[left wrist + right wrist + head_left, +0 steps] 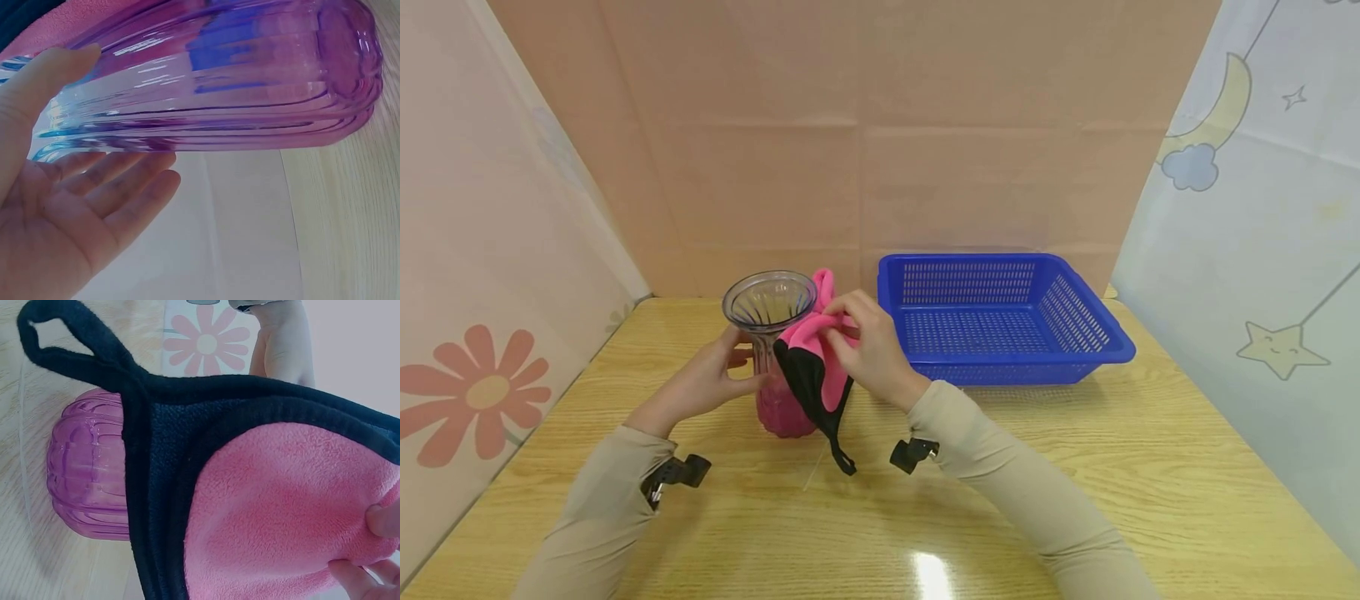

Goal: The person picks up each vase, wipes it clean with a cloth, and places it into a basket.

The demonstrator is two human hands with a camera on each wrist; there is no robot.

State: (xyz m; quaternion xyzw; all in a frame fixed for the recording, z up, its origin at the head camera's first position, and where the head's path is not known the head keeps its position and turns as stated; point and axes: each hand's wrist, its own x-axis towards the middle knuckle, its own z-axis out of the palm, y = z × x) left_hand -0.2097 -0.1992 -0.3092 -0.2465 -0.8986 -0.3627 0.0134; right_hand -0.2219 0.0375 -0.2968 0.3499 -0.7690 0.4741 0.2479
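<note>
A glass vase (765, 367), clear at the flared rim and pink-purple toward the base, stands upright on the table. My left hand (711, 375) holds it at the left side, thumb in front and fingers behind; the left wrist view shows the thumb (65, 69) across the glass. My right hand (876, 346) pinches a pink and black cleaning cloth (808, 375) against the vase's right side near the rim. The cloth hangs down, its black loop (75, 344) at the lower corner. In the right wrist view, the cloth (281, 506) covers much of the vase (87, 465).
A blue plastic basket (988, 364) with slotted walls sits at the back right of the wooden table (1022, 483). Behind it hangs a plain peach backdrop (737, 167). Printed sheets stand at both sides. A thin pale strip (814, 468) lies near the vase's base.
</note>
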